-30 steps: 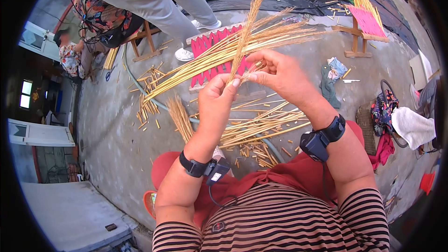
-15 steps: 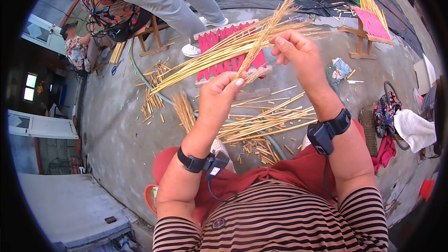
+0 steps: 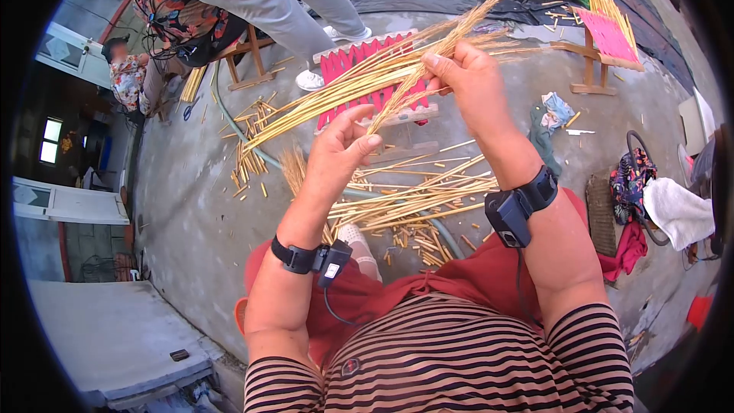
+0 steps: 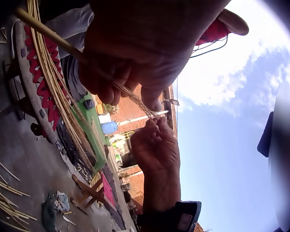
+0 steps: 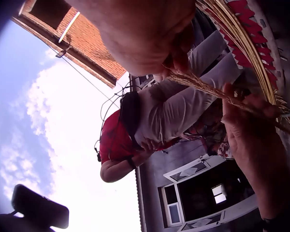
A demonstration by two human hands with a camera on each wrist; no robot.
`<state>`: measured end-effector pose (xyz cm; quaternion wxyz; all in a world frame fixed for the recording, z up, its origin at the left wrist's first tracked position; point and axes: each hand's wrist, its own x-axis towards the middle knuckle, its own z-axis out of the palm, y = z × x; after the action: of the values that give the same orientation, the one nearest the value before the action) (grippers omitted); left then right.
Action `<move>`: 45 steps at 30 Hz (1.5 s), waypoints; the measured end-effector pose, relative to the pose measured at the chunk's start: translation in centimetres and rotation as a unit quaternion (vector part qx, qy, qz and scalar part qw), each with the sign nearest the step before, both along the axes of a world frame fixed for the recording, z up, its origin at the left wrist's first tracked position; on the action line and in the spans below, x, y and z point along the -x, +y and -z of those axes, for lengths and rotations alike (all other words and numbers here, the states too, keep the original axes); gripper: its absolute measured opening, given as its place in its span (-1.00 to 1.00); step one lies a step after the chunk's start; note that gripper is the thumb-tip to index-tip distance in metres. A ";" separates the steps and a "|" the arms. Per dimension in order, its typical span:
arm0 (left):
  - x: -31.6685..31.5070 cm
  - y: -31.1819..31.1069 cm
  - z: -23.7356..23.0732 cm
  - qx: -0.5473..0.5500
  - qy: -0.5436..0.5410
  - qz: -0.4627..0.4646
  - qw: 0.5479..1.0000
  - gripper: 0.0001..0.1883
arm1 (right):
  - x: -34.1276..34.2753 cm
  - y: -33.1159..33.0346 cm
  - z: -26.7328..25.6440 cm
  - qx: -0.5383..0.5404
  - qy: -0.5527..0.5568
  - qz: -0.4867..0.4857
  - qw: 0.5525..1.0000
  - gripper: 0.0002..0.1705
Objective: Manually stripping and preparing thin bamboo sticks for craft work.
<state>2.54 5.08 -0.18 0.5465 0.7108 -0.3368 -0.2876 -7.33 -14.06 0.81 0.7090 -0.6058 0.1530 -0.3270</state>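
Observation:
My right hand [image 3: 475,88] pinches a dry plant stalk's feathery seed head [image 3: 394,101] between thumb and fingers. Below and to its left, my left hand [image 3: 334,154] has its fingers loosely curled round the stalk, thumb held apart. In the left wrist view, the bare stalk [image 4: 48,34] runs back past the left palm. The seed head's tip slants up and away, beyond the right hand. Behind the hands, a bundle of long stalks [image 3: 306,119] with feathery heads lies across a low stool laced with pink strips [image 3: 333,69].
On the floor lie loose stalks [image 3: 443,193], short cut pieces [image 3: 425,243] and a hose [image 3: 267,159]. A second pink stool [image 3: 608,34] stands far right, near a cloth [image 3: 558,111]. A person in grey trousers [image 3: 237,0] stands at the far left.
My right hand first comes away from beside the left hand, then takes hold of the seed head higher up. My left fingers loosen from their pinch, and the seed head leans further right.

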 end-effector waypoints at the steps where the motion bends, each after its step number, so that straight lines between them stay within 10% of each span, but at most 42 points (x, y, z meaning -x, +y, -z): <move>1: -0.9 0.7 0.1 -0.009 0.000 0.001 1.000 -0.47 | 0.1 -0.7 -0.2 -0.006 -0.013 0.026 1.000 -0.83; 6: -5.0 7.5 -2.1 -0.096 -0.133 -0.057 0.985 -0.70 | 0.3 -3.7 0.8 -0.105 -0.135 0.058 0.984 -0.81; 12: -5.2 22.6 -1.4 -0.099 -0.212 -0.253 0.939 -0.88 | 0.7 -1.2 -0.6 -0.047 -0.011 -0.020 0.999 -0.72; 17: 1.4 38.1 12.3 -0.126 0.011 -0.500 0.857 -0.88 | 1.7 -1.1 -0.2 -0.001 0.059 -0.074 0.996 -0.72; 26: 12.1 44.9 35.6 -0.225 0.197 -0.573 0.763 -0.92 | 4.4 -1.4 3.6 0.177 0.261 -0.127 0.940 -0.80; 35: 2.7 36.6 37.5 -0.144 0.277 -0.524 0.792 -0.86 | 3.1 1.8 4.9 0.201 0.313 -0.175 0.912 -0.87; 38: 0.9 35.0 40.5 -0.288 0.137 -0.440 0.839 -0.73 | 2.3 2.9 5.3 0.210 0.313 -0.195 0.906 -0.89; 45: -0.3 32.2 39.8 -0.573 -0.047 -0.195 0.795 -0.57 | 1.3 4.2 5.6 0.356 0.328 -0.208 0.850 -0.84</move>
<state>2.83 37.29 -40.00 0.0675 0.9572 0.0096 -0.2813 -8.60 -9.82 -4.76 0.4049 -0.9063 0.1200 0.0132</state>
